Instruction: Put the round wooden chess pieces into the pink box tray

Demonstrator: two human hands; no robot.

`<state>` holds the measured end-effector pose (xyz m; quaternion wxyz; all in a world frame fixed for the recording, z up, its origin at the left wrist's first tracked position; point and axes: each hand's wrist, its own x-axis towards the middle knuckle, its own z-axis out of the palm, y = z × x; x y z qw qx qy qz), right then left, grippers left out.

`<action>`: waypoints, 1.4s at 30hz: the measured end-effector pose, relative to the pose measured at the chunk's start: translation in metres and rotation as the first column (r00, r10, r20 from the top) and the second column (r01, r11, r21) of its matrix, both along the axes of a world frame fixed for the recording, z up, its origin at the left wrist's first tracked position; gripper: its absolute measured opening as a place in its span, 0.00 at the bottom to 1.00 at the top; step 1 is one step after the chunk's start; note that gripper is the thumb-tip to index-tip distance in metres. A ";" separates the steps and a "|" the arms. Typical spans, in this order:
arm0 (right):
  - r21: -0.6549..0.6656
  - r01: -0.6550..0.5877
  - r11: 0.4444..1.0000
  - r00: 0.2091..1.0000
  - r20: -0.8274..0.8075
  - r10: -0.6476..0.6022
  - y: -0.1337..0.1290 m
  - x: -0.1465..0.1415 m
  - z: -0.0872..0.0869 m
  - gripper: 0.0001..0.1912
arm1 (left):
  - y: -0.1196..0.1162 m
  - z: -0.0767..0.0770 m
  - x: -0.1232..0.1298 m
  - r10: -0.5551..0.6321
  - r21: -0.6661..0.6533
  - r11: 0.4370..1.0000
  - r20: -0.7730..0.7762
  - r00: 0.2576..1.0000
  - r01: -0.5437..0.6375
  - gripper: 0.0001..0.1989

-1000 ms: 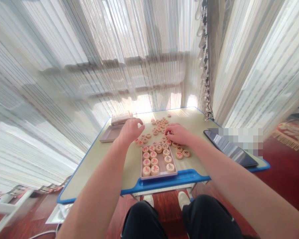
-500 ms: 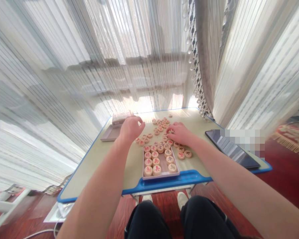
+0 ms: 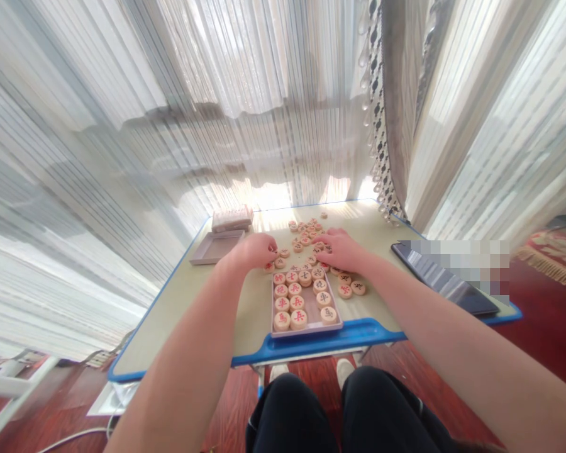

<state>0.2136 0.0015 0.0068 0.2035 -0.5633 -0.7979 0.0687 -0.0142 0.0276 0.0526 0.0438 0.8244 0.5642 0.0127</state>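
Note:
A shallow box point(image 3: 315, 311) near the table's front edge holds round wooden pieces with red or black characters, in rows, with a gap in its middle. More loose pieces point(image 3: 305, 241) are scattered behind it. My left hand point(image 3: 260, 249) is at the left end of the scatter, its fingers bent down onto pieces there; whether one is gripped is hidden. On the right, my right hand point(image 3: 338, 250) rests over loose pieces with its fingers spread and touching some of them. Two or three pieces point(image 3: 344, 290) lie right of the box.
A box lid or tray point(image 3: 218, 246) lies at the back left, with a closed pack point(image 3: 232, 218) behind it. A dark tablet point(image 3: 443, 280) is at the table's right edge. Curtains hang beyond the table point(image 3: 179, 321).
My left hand has moved down and to the right, from above the table onto the loose pieces at the left. My right hand has stayed nearly in place over the pieces.

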 end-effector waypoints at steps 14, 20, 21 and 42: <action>0.214 -0.289 0.933 0.939 -0.126 0.320 -0.038 -0.008 0.023 0.12 | -0.003 0.001 0.002 -0.019 -0.106 0.994 0.036 0.999 0.023 0.15; 0.178 -0.432 0.884 0.894 -0.044 0.445 -0.051 -0.018 0.022 0.13 | -0.002 0.000 0.001 0.002 -0.137 0.990 0.067 0.998 0.007 0.14; 0.176 -0.433 0.884 0.895 -0.031 0.445 -0.051 -0.019 0.022 0.13 | -0.002 0.000 0.000 0.003 -0.138 0.990 0.069 0.998 0.007 0.14; 0.163 -0.390 0.906 0.920 0.094 0.379 -0.052 -0.025 0.022 0.14 | -0.003 0.001 0.002 -0.022 -0.107 0.994 0.007 1.000 0.023 0.15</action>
